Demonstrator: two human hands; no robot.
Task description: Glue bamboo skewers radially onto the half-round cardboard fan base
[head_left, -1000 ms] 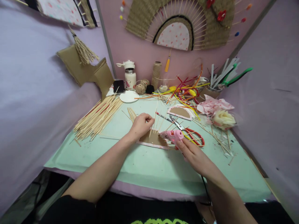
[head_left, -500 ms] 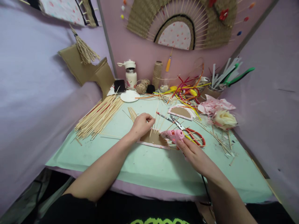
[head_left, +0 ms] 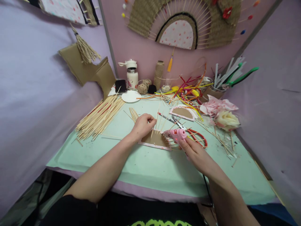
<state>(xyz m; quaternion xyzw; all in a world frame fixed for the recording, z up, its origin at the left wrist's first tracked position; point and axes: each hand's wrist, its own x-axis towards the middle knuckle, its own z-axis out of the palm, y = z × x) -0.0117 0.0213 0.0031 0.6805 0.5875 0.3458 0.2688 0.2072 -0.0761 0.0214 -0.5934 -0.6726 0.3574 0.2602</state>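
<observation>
My left hand (head_left: 144, 125) pinches a thin bamboo stick (head_left: 158, 117), its lower end resting on a half-round cardboard piece (head_left: 154, 140) with a pink-and-white edge. Several other sticks fan out from the curved side of this cardboard. In my right hand (head_left: 194, 149) is a pink glue gun (head_left: 177, 134), its nozzle close to the upper right of the cardboard, beside the sticks; whether it touches cannot be made out. Red-handled scissors (head_left: 197, 138) and a red-and-silver pen (head_left: 166, 116) lie just behind the gun.
A large heap of bamboo sticks (head_left: 101, 117) lies left. Behind the hands sits a second half-round cardboard piece (head_left: 182, 112). A white bottle (head_left: 132, 78), twine ball (head_left: 143, 86) and twine spool (head_left: 159, 73) line the back. Right are pink paper (head_left: 218, 106) and a cream flower (head_left: 227, 121).
The glue gun has shifted very slightly to the right and up from the cardboard. My left hand stays in place with its stick. The whole view has moved a little.
</observation>
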